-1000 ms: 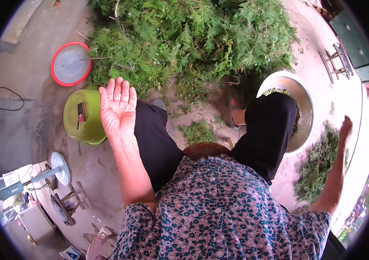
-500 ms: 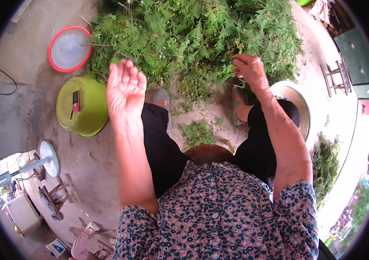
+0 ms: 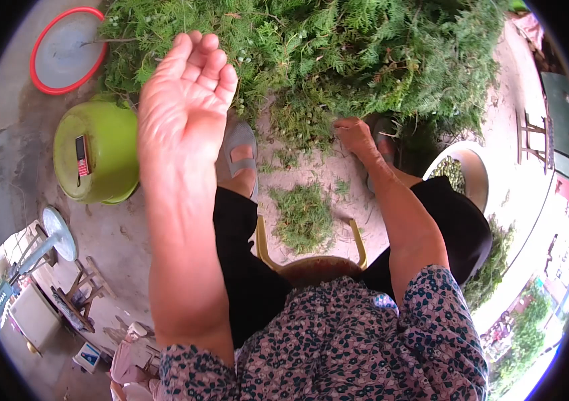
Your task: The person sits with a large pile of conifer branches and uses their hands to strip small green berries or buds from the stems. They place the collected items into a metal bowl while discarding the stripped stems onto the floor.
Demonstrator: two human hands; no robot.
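A big heap of green, scaly-leaved conifer branches (image 3: 298,60) lies in front of my feet, with small pale cones among the leaves. My left hand (image 3: 184,107) is raised, palm up, at the heap's left side. Its fingers are slightly bent and nothing shows in the palm. Lower down, my right hand (image 3: 356,137) is closed at the near edge of the heap, beside my right shoe (image 3: 384,140). Its fingertips meet the foliage, and whatever they pinch is hidden. Beside my right knee, a pale round basin (image 3: 479,172) holds small green cones (image 3: 451,172).
An upturned lime-green tub (image 3: 97,150) with a mobile phone (image 3: 82,155) on it stands at the left. Beyond it lies a red-rimmed basin (image 3: 100,57). Loose clippings (image 3: 301,217) lie between my feet, before my low seat (image 3: 318,266). A fan (image 3: 59,234) stands further left.
My left hand has risen closer to the camera. My right hand has dropped down and left to the heap's near edge, its fingers closing. The view has shifted, showing more of the cones in the basin.
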